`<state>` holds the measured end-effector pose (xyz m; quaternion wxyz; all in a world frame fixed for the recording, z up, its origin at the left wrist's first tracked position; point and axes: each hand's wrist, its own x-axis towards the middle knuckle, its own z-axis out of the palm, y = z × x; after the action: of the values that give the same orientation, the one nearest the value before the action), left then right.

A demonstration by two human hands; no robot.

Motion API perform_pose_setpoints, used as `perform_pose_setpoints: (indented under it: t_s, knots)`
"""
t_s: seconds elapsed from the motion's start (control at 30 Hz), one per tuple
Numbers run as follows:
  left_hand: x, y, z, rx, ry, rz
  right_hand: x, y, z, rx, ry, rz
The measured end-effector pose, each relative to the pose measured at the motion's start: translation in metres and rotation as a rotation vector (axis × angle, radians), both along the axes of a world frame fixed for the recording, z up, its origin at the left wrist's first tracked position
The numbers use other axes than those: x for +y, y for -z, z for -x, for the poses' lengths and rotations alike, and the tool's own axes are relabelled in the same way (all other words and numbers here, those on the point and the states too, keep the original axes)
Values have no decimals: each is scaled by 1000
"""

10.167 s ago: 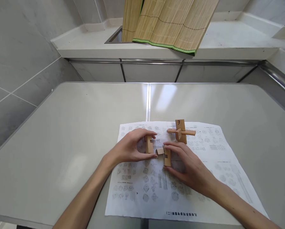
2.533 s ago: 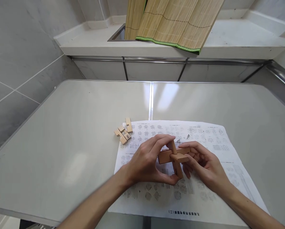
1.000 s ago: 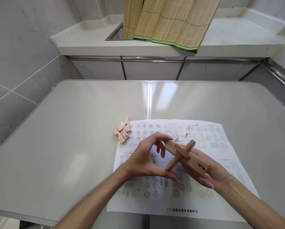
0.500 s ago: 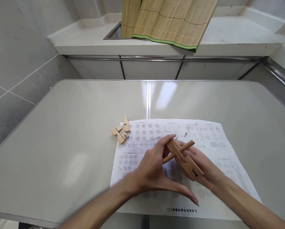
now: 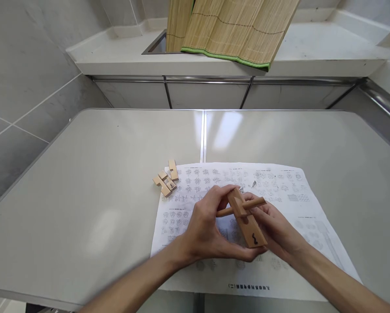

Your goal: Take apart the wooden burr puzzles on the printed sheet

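Observation:
Both my hands hold a wooden cross-shaped puzzle [image 5: 245, 217] just above a printed paper sheet [image 5: 280, 191]. It is a flat bar with a black mark near its end, crossed by a thin round dowel. My left hand [image 5: 204, 228] grips its left side, fingers on the top end and thumb beneath. My right hand [image 5: 276, 228] cups it from the right and below. Two loose notched wooden pieces [image 5: 166, 179] lie together on the table at the sheet's far left corner.
The grey table [image 5: 100, 174] has a seam down its middle. Beyond it runs a white counter [image 5: 312, 52] with a rolled bamboo mat [image 5: 234, 30] leaning over a sink opening. Tiled floor shows at the left.
Earlier my hands set two small pieces aside to the left and picked up the cross. In the last second I turned it so the marked end points toward me, and my left hand closed on it.

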<state>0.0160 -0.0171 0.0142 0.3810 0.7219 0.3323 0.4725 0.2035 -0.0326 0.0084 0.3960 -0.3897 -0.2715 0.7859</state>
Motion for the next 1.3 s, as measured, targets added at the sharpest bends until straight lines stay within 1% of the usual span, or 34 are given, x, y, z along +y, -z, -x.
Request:
perform_pose_setpoints:
  t_s: [0.07, 0.13, 0.2, 0.27, 0.33, 0.4, 0.5, 0.6, 0.73, 0.93, 1.03, 1.13, 1.2, 1.3]
  knots:
    - [2, -2, 1, -2, 22, 19, 3, -2, -3, 25, -4, -18]
    - [4, -4, 3, -5, 43, 74, 6, -5, -7, 43, 29, -39]
    - [4, -7, 4, -12, 52, 160, 10, -8, -11, 27, 116, -72]
    - [5, -9, 6, -31, 46, 265, 14, -10, -14, -40, 228, -108]
    - [6, -11, 8, -58, 23, 357, 17, -11, -17, -181, 315, -150]
    - [8, -12, 10, -83, -2, 424, 18, -10, -18, -380, 347, -203]
    - [9, -14, 11, -107, -12, 485, 16, -8, -17, -660, 312, -288]
    - [10, -15, 11, -118, 26, 526, 12, -5, -15, -875, 256, -389]
    - [9, -15, 12, -136, 93, 521, 9, 1, -12, -1101, 202, -550]
    - [11, -13, 14, -94, 196, 474, 9, 9, -11, -1247, 168, -748]
    - [11, -13, 13, -70, 193, 447, 11, 12, -11, -1292, 152, -836]
    - [10, -13, 12, -44, 161, 409, 13, 14, -11, -1309, 150, -882]
    - [9, -13, 11, -40, 146, 385, 14, 13, -12, -1284, 173, -888]
    - [9, -12, 10, -28, 130, 366, 14, 5, -13, -1135, 224, -859]
